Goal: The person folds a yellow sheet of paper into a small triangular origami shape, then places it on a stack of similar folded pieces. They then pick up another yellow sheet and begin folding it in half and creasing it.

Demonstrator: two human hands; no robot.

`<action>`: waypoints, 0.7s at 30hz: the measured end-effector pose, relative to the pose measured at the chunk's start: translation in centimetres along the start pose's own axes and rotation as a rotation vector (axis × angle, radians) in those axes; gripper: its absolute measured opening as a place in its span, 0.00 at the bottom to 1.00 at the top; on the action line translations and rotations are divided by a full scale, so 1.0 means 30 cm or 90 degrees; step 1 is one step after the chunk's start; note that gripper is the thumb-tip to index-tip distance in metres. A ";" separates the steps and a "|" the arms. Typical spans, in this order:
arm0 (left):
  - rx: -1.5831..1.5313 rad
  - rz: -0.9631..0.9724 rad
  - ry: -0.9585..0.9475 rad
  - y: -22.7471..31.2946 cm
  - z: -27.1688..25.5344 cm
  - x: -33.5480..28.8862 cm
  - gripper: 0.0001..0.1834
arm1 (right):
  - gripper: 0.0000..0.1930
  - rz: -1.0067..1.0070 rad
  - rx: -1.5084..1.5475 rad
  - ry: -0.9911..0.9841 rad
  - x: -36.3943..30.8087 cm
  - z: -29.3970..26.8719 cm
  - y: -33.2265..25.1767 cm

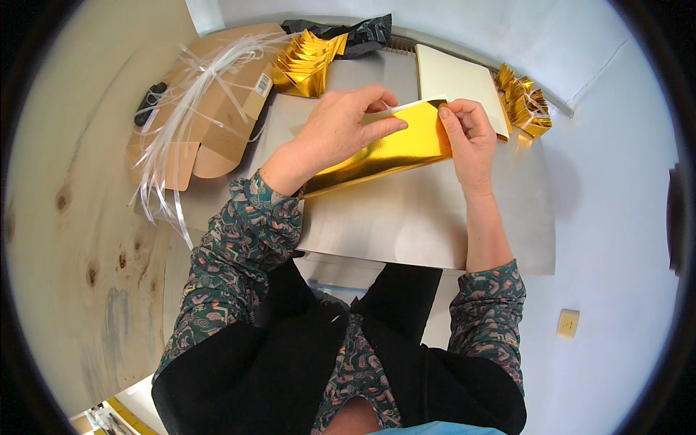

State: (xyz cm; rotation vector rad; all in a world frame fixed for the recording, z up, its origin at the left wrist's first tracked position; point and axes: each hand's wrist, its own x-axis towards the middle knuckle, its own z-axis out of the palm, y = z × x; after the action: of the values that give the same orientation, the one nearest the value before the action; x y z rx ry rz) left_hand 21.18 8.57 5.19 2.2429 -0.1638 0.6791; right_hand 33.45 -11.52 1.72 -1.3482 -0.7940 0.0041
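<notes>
A sheet of shiny gold foil paper point(406, 142), folded over with a pale inner side showing along its top edge, slants above the grey tabletop. My right hand point(470, 141) pinches its upper right corner between thumb and fingers, and the corner bends over there. On the left part of the sheet lies my left hand point(341, 123), its thumb across the gold face and its curled fingers at the top edge. The left end of the sheet is partly hidden behind that hand and wrist.
Behind are a stack of cream-backed sheets point(464, 80), folded gold pieces point(303, 71), a gold bundle point(533, 112) and crumpled black plastic point(366, 36). White ribbon strands point(192, 94) drape over a cardboard box point(225, 138) at left. The grey tabletop point(391, 225) ends before my lap.
</notes>
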 end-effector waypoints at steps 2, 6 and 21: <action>0.008 0.003 -0.016 -0.004 0.006 0.000 0.11 | 0.07 0.021 -0.003 0.012 -0.005 -0.007 -0.011; -0.025 -0.010 -0.013 -0.002 0.014 -0.013 0.09 | 0.09 0.052 -0.009 0.019 -0.025 -0.013 -0.039; -0.022 0.010 0.003 0.006 0.018 -0.031 0.07 | 0.05 0.007 -0.002 -0.027 -0.042 -0.029 -0.048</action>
State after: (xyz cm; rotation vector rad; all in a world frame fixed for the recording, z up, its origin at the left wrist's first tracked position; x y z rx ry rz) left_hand 20.57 7.97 4.51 2.2097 -0.1899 0.6845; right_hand 32.32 -13.19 2.33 -1.3592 -0.8225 0.0411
